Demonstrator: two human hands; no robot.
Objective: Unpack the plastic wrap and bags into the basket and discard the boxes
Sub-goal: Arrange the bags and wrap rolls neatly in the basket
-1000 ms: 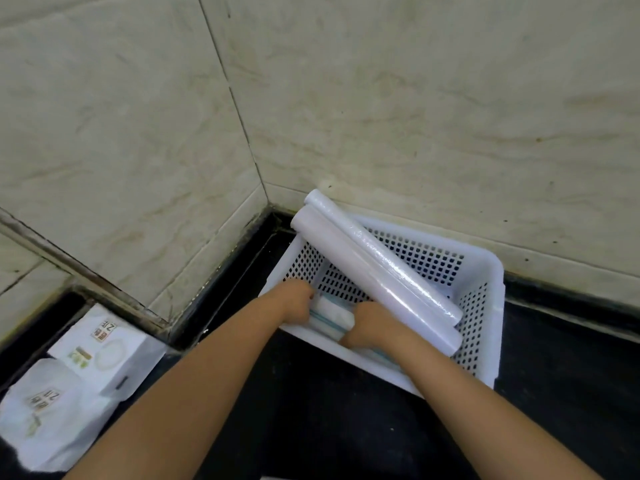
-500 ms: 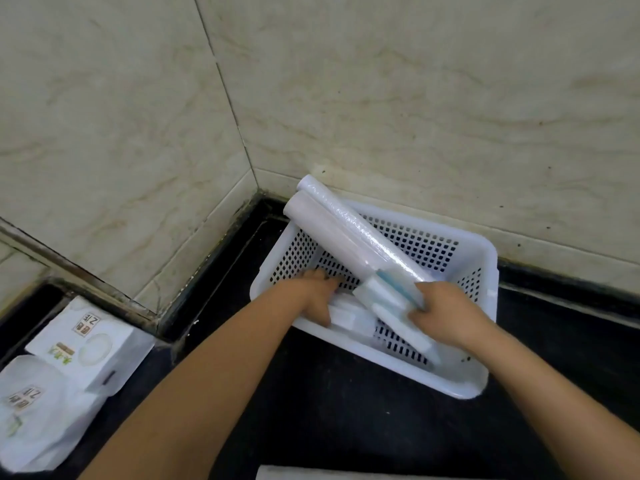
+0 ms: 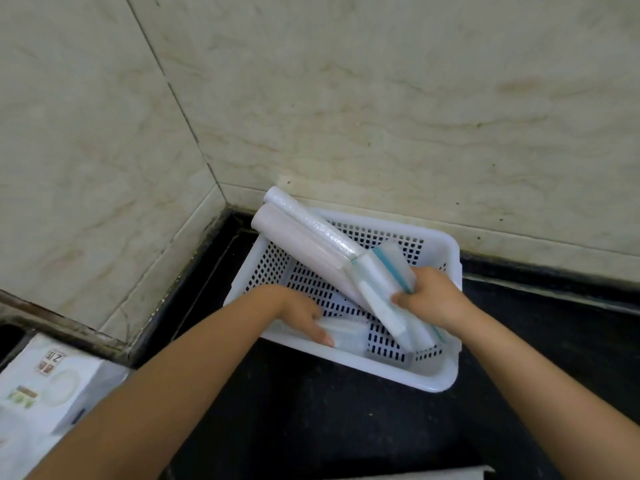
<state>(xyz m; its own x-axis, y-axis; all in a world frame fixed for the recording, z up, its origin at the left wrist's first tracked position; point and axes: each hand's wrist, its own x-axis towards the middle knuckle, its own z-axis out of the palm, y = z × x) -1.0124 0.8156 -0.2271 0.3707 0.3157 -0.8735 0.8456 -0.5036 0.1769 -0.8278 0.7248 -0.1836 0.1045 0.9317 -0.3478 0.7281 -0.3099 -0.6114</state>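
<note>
A white perforated basket [image 3: 446, 258] sits on the black counter in the wall corner. Two long rolls of plastic wrap [image 3: 304, 237] lie slanted in it, their far ends sticking out over the back-left rim. My right hand [image 3: 431, 297] grips a stack of folded bags with teal zip strips [image 3: 384, 275], held tilted over the basket's right half. My left hand [image 3: 299, 313] rests inside the basket near its front wall, fingers pressed on another white bag packet [image 3: 346, 336] lying on the basket floor.
Two white printed boxes [image 3: 52, 382] lie at the lower left, past a raised tiled ledge. Marble-look tiled walls close in behind and to the left of the basket. A pale edge [image 3: 398, 474] shows at the bottom of the frame.
My right hand has lifted the teal-striped bags from the basket's front up and to the right. My left hand stays low on the other packet. The view has shifted closer.
</note>
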